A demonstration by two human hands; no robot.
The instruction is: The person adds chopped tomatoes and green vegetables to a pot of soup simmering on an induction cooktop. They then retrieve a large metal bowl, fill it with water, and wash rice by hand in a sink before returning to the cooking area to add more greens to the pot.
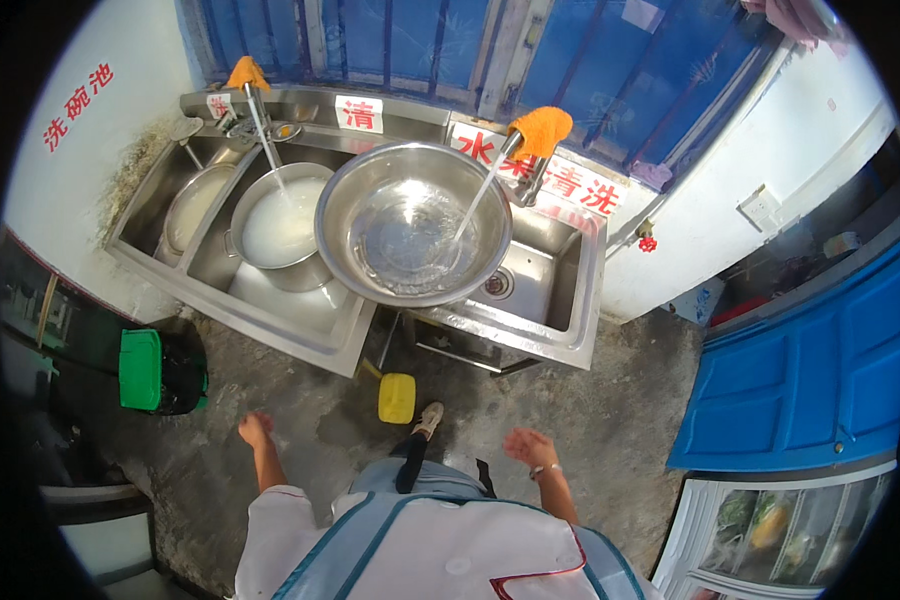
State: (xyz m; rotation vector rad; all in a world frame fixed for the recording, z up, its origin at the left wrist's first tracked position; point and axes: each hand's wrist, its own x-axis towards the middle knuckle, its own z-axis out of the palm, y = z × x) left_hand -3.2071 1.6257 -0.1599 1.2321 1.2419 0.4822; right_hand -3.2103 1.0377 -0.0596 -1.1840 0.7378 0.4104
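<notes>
My left hand hangs over the concrete floor with nothing in it, its fingers loosely curled. My right hand, a band at its wrist, is also bare, with the fingers spread. Before me a large steel basin rests across the sink rims while water runs into it from the right tap, which is wrapped in orange cloth. Another cloth-topped tap pours into a steel pot of cloudy water in the middle sink. A further pot with cloudy liquid sits in the left sink.
A yellow plastic container stands on the floor near my shoe. To the left is a black bin with a green lid. A blue door and a glass-fronted cabinet holding produce are at the right. The right sink has a drain.
</notes>
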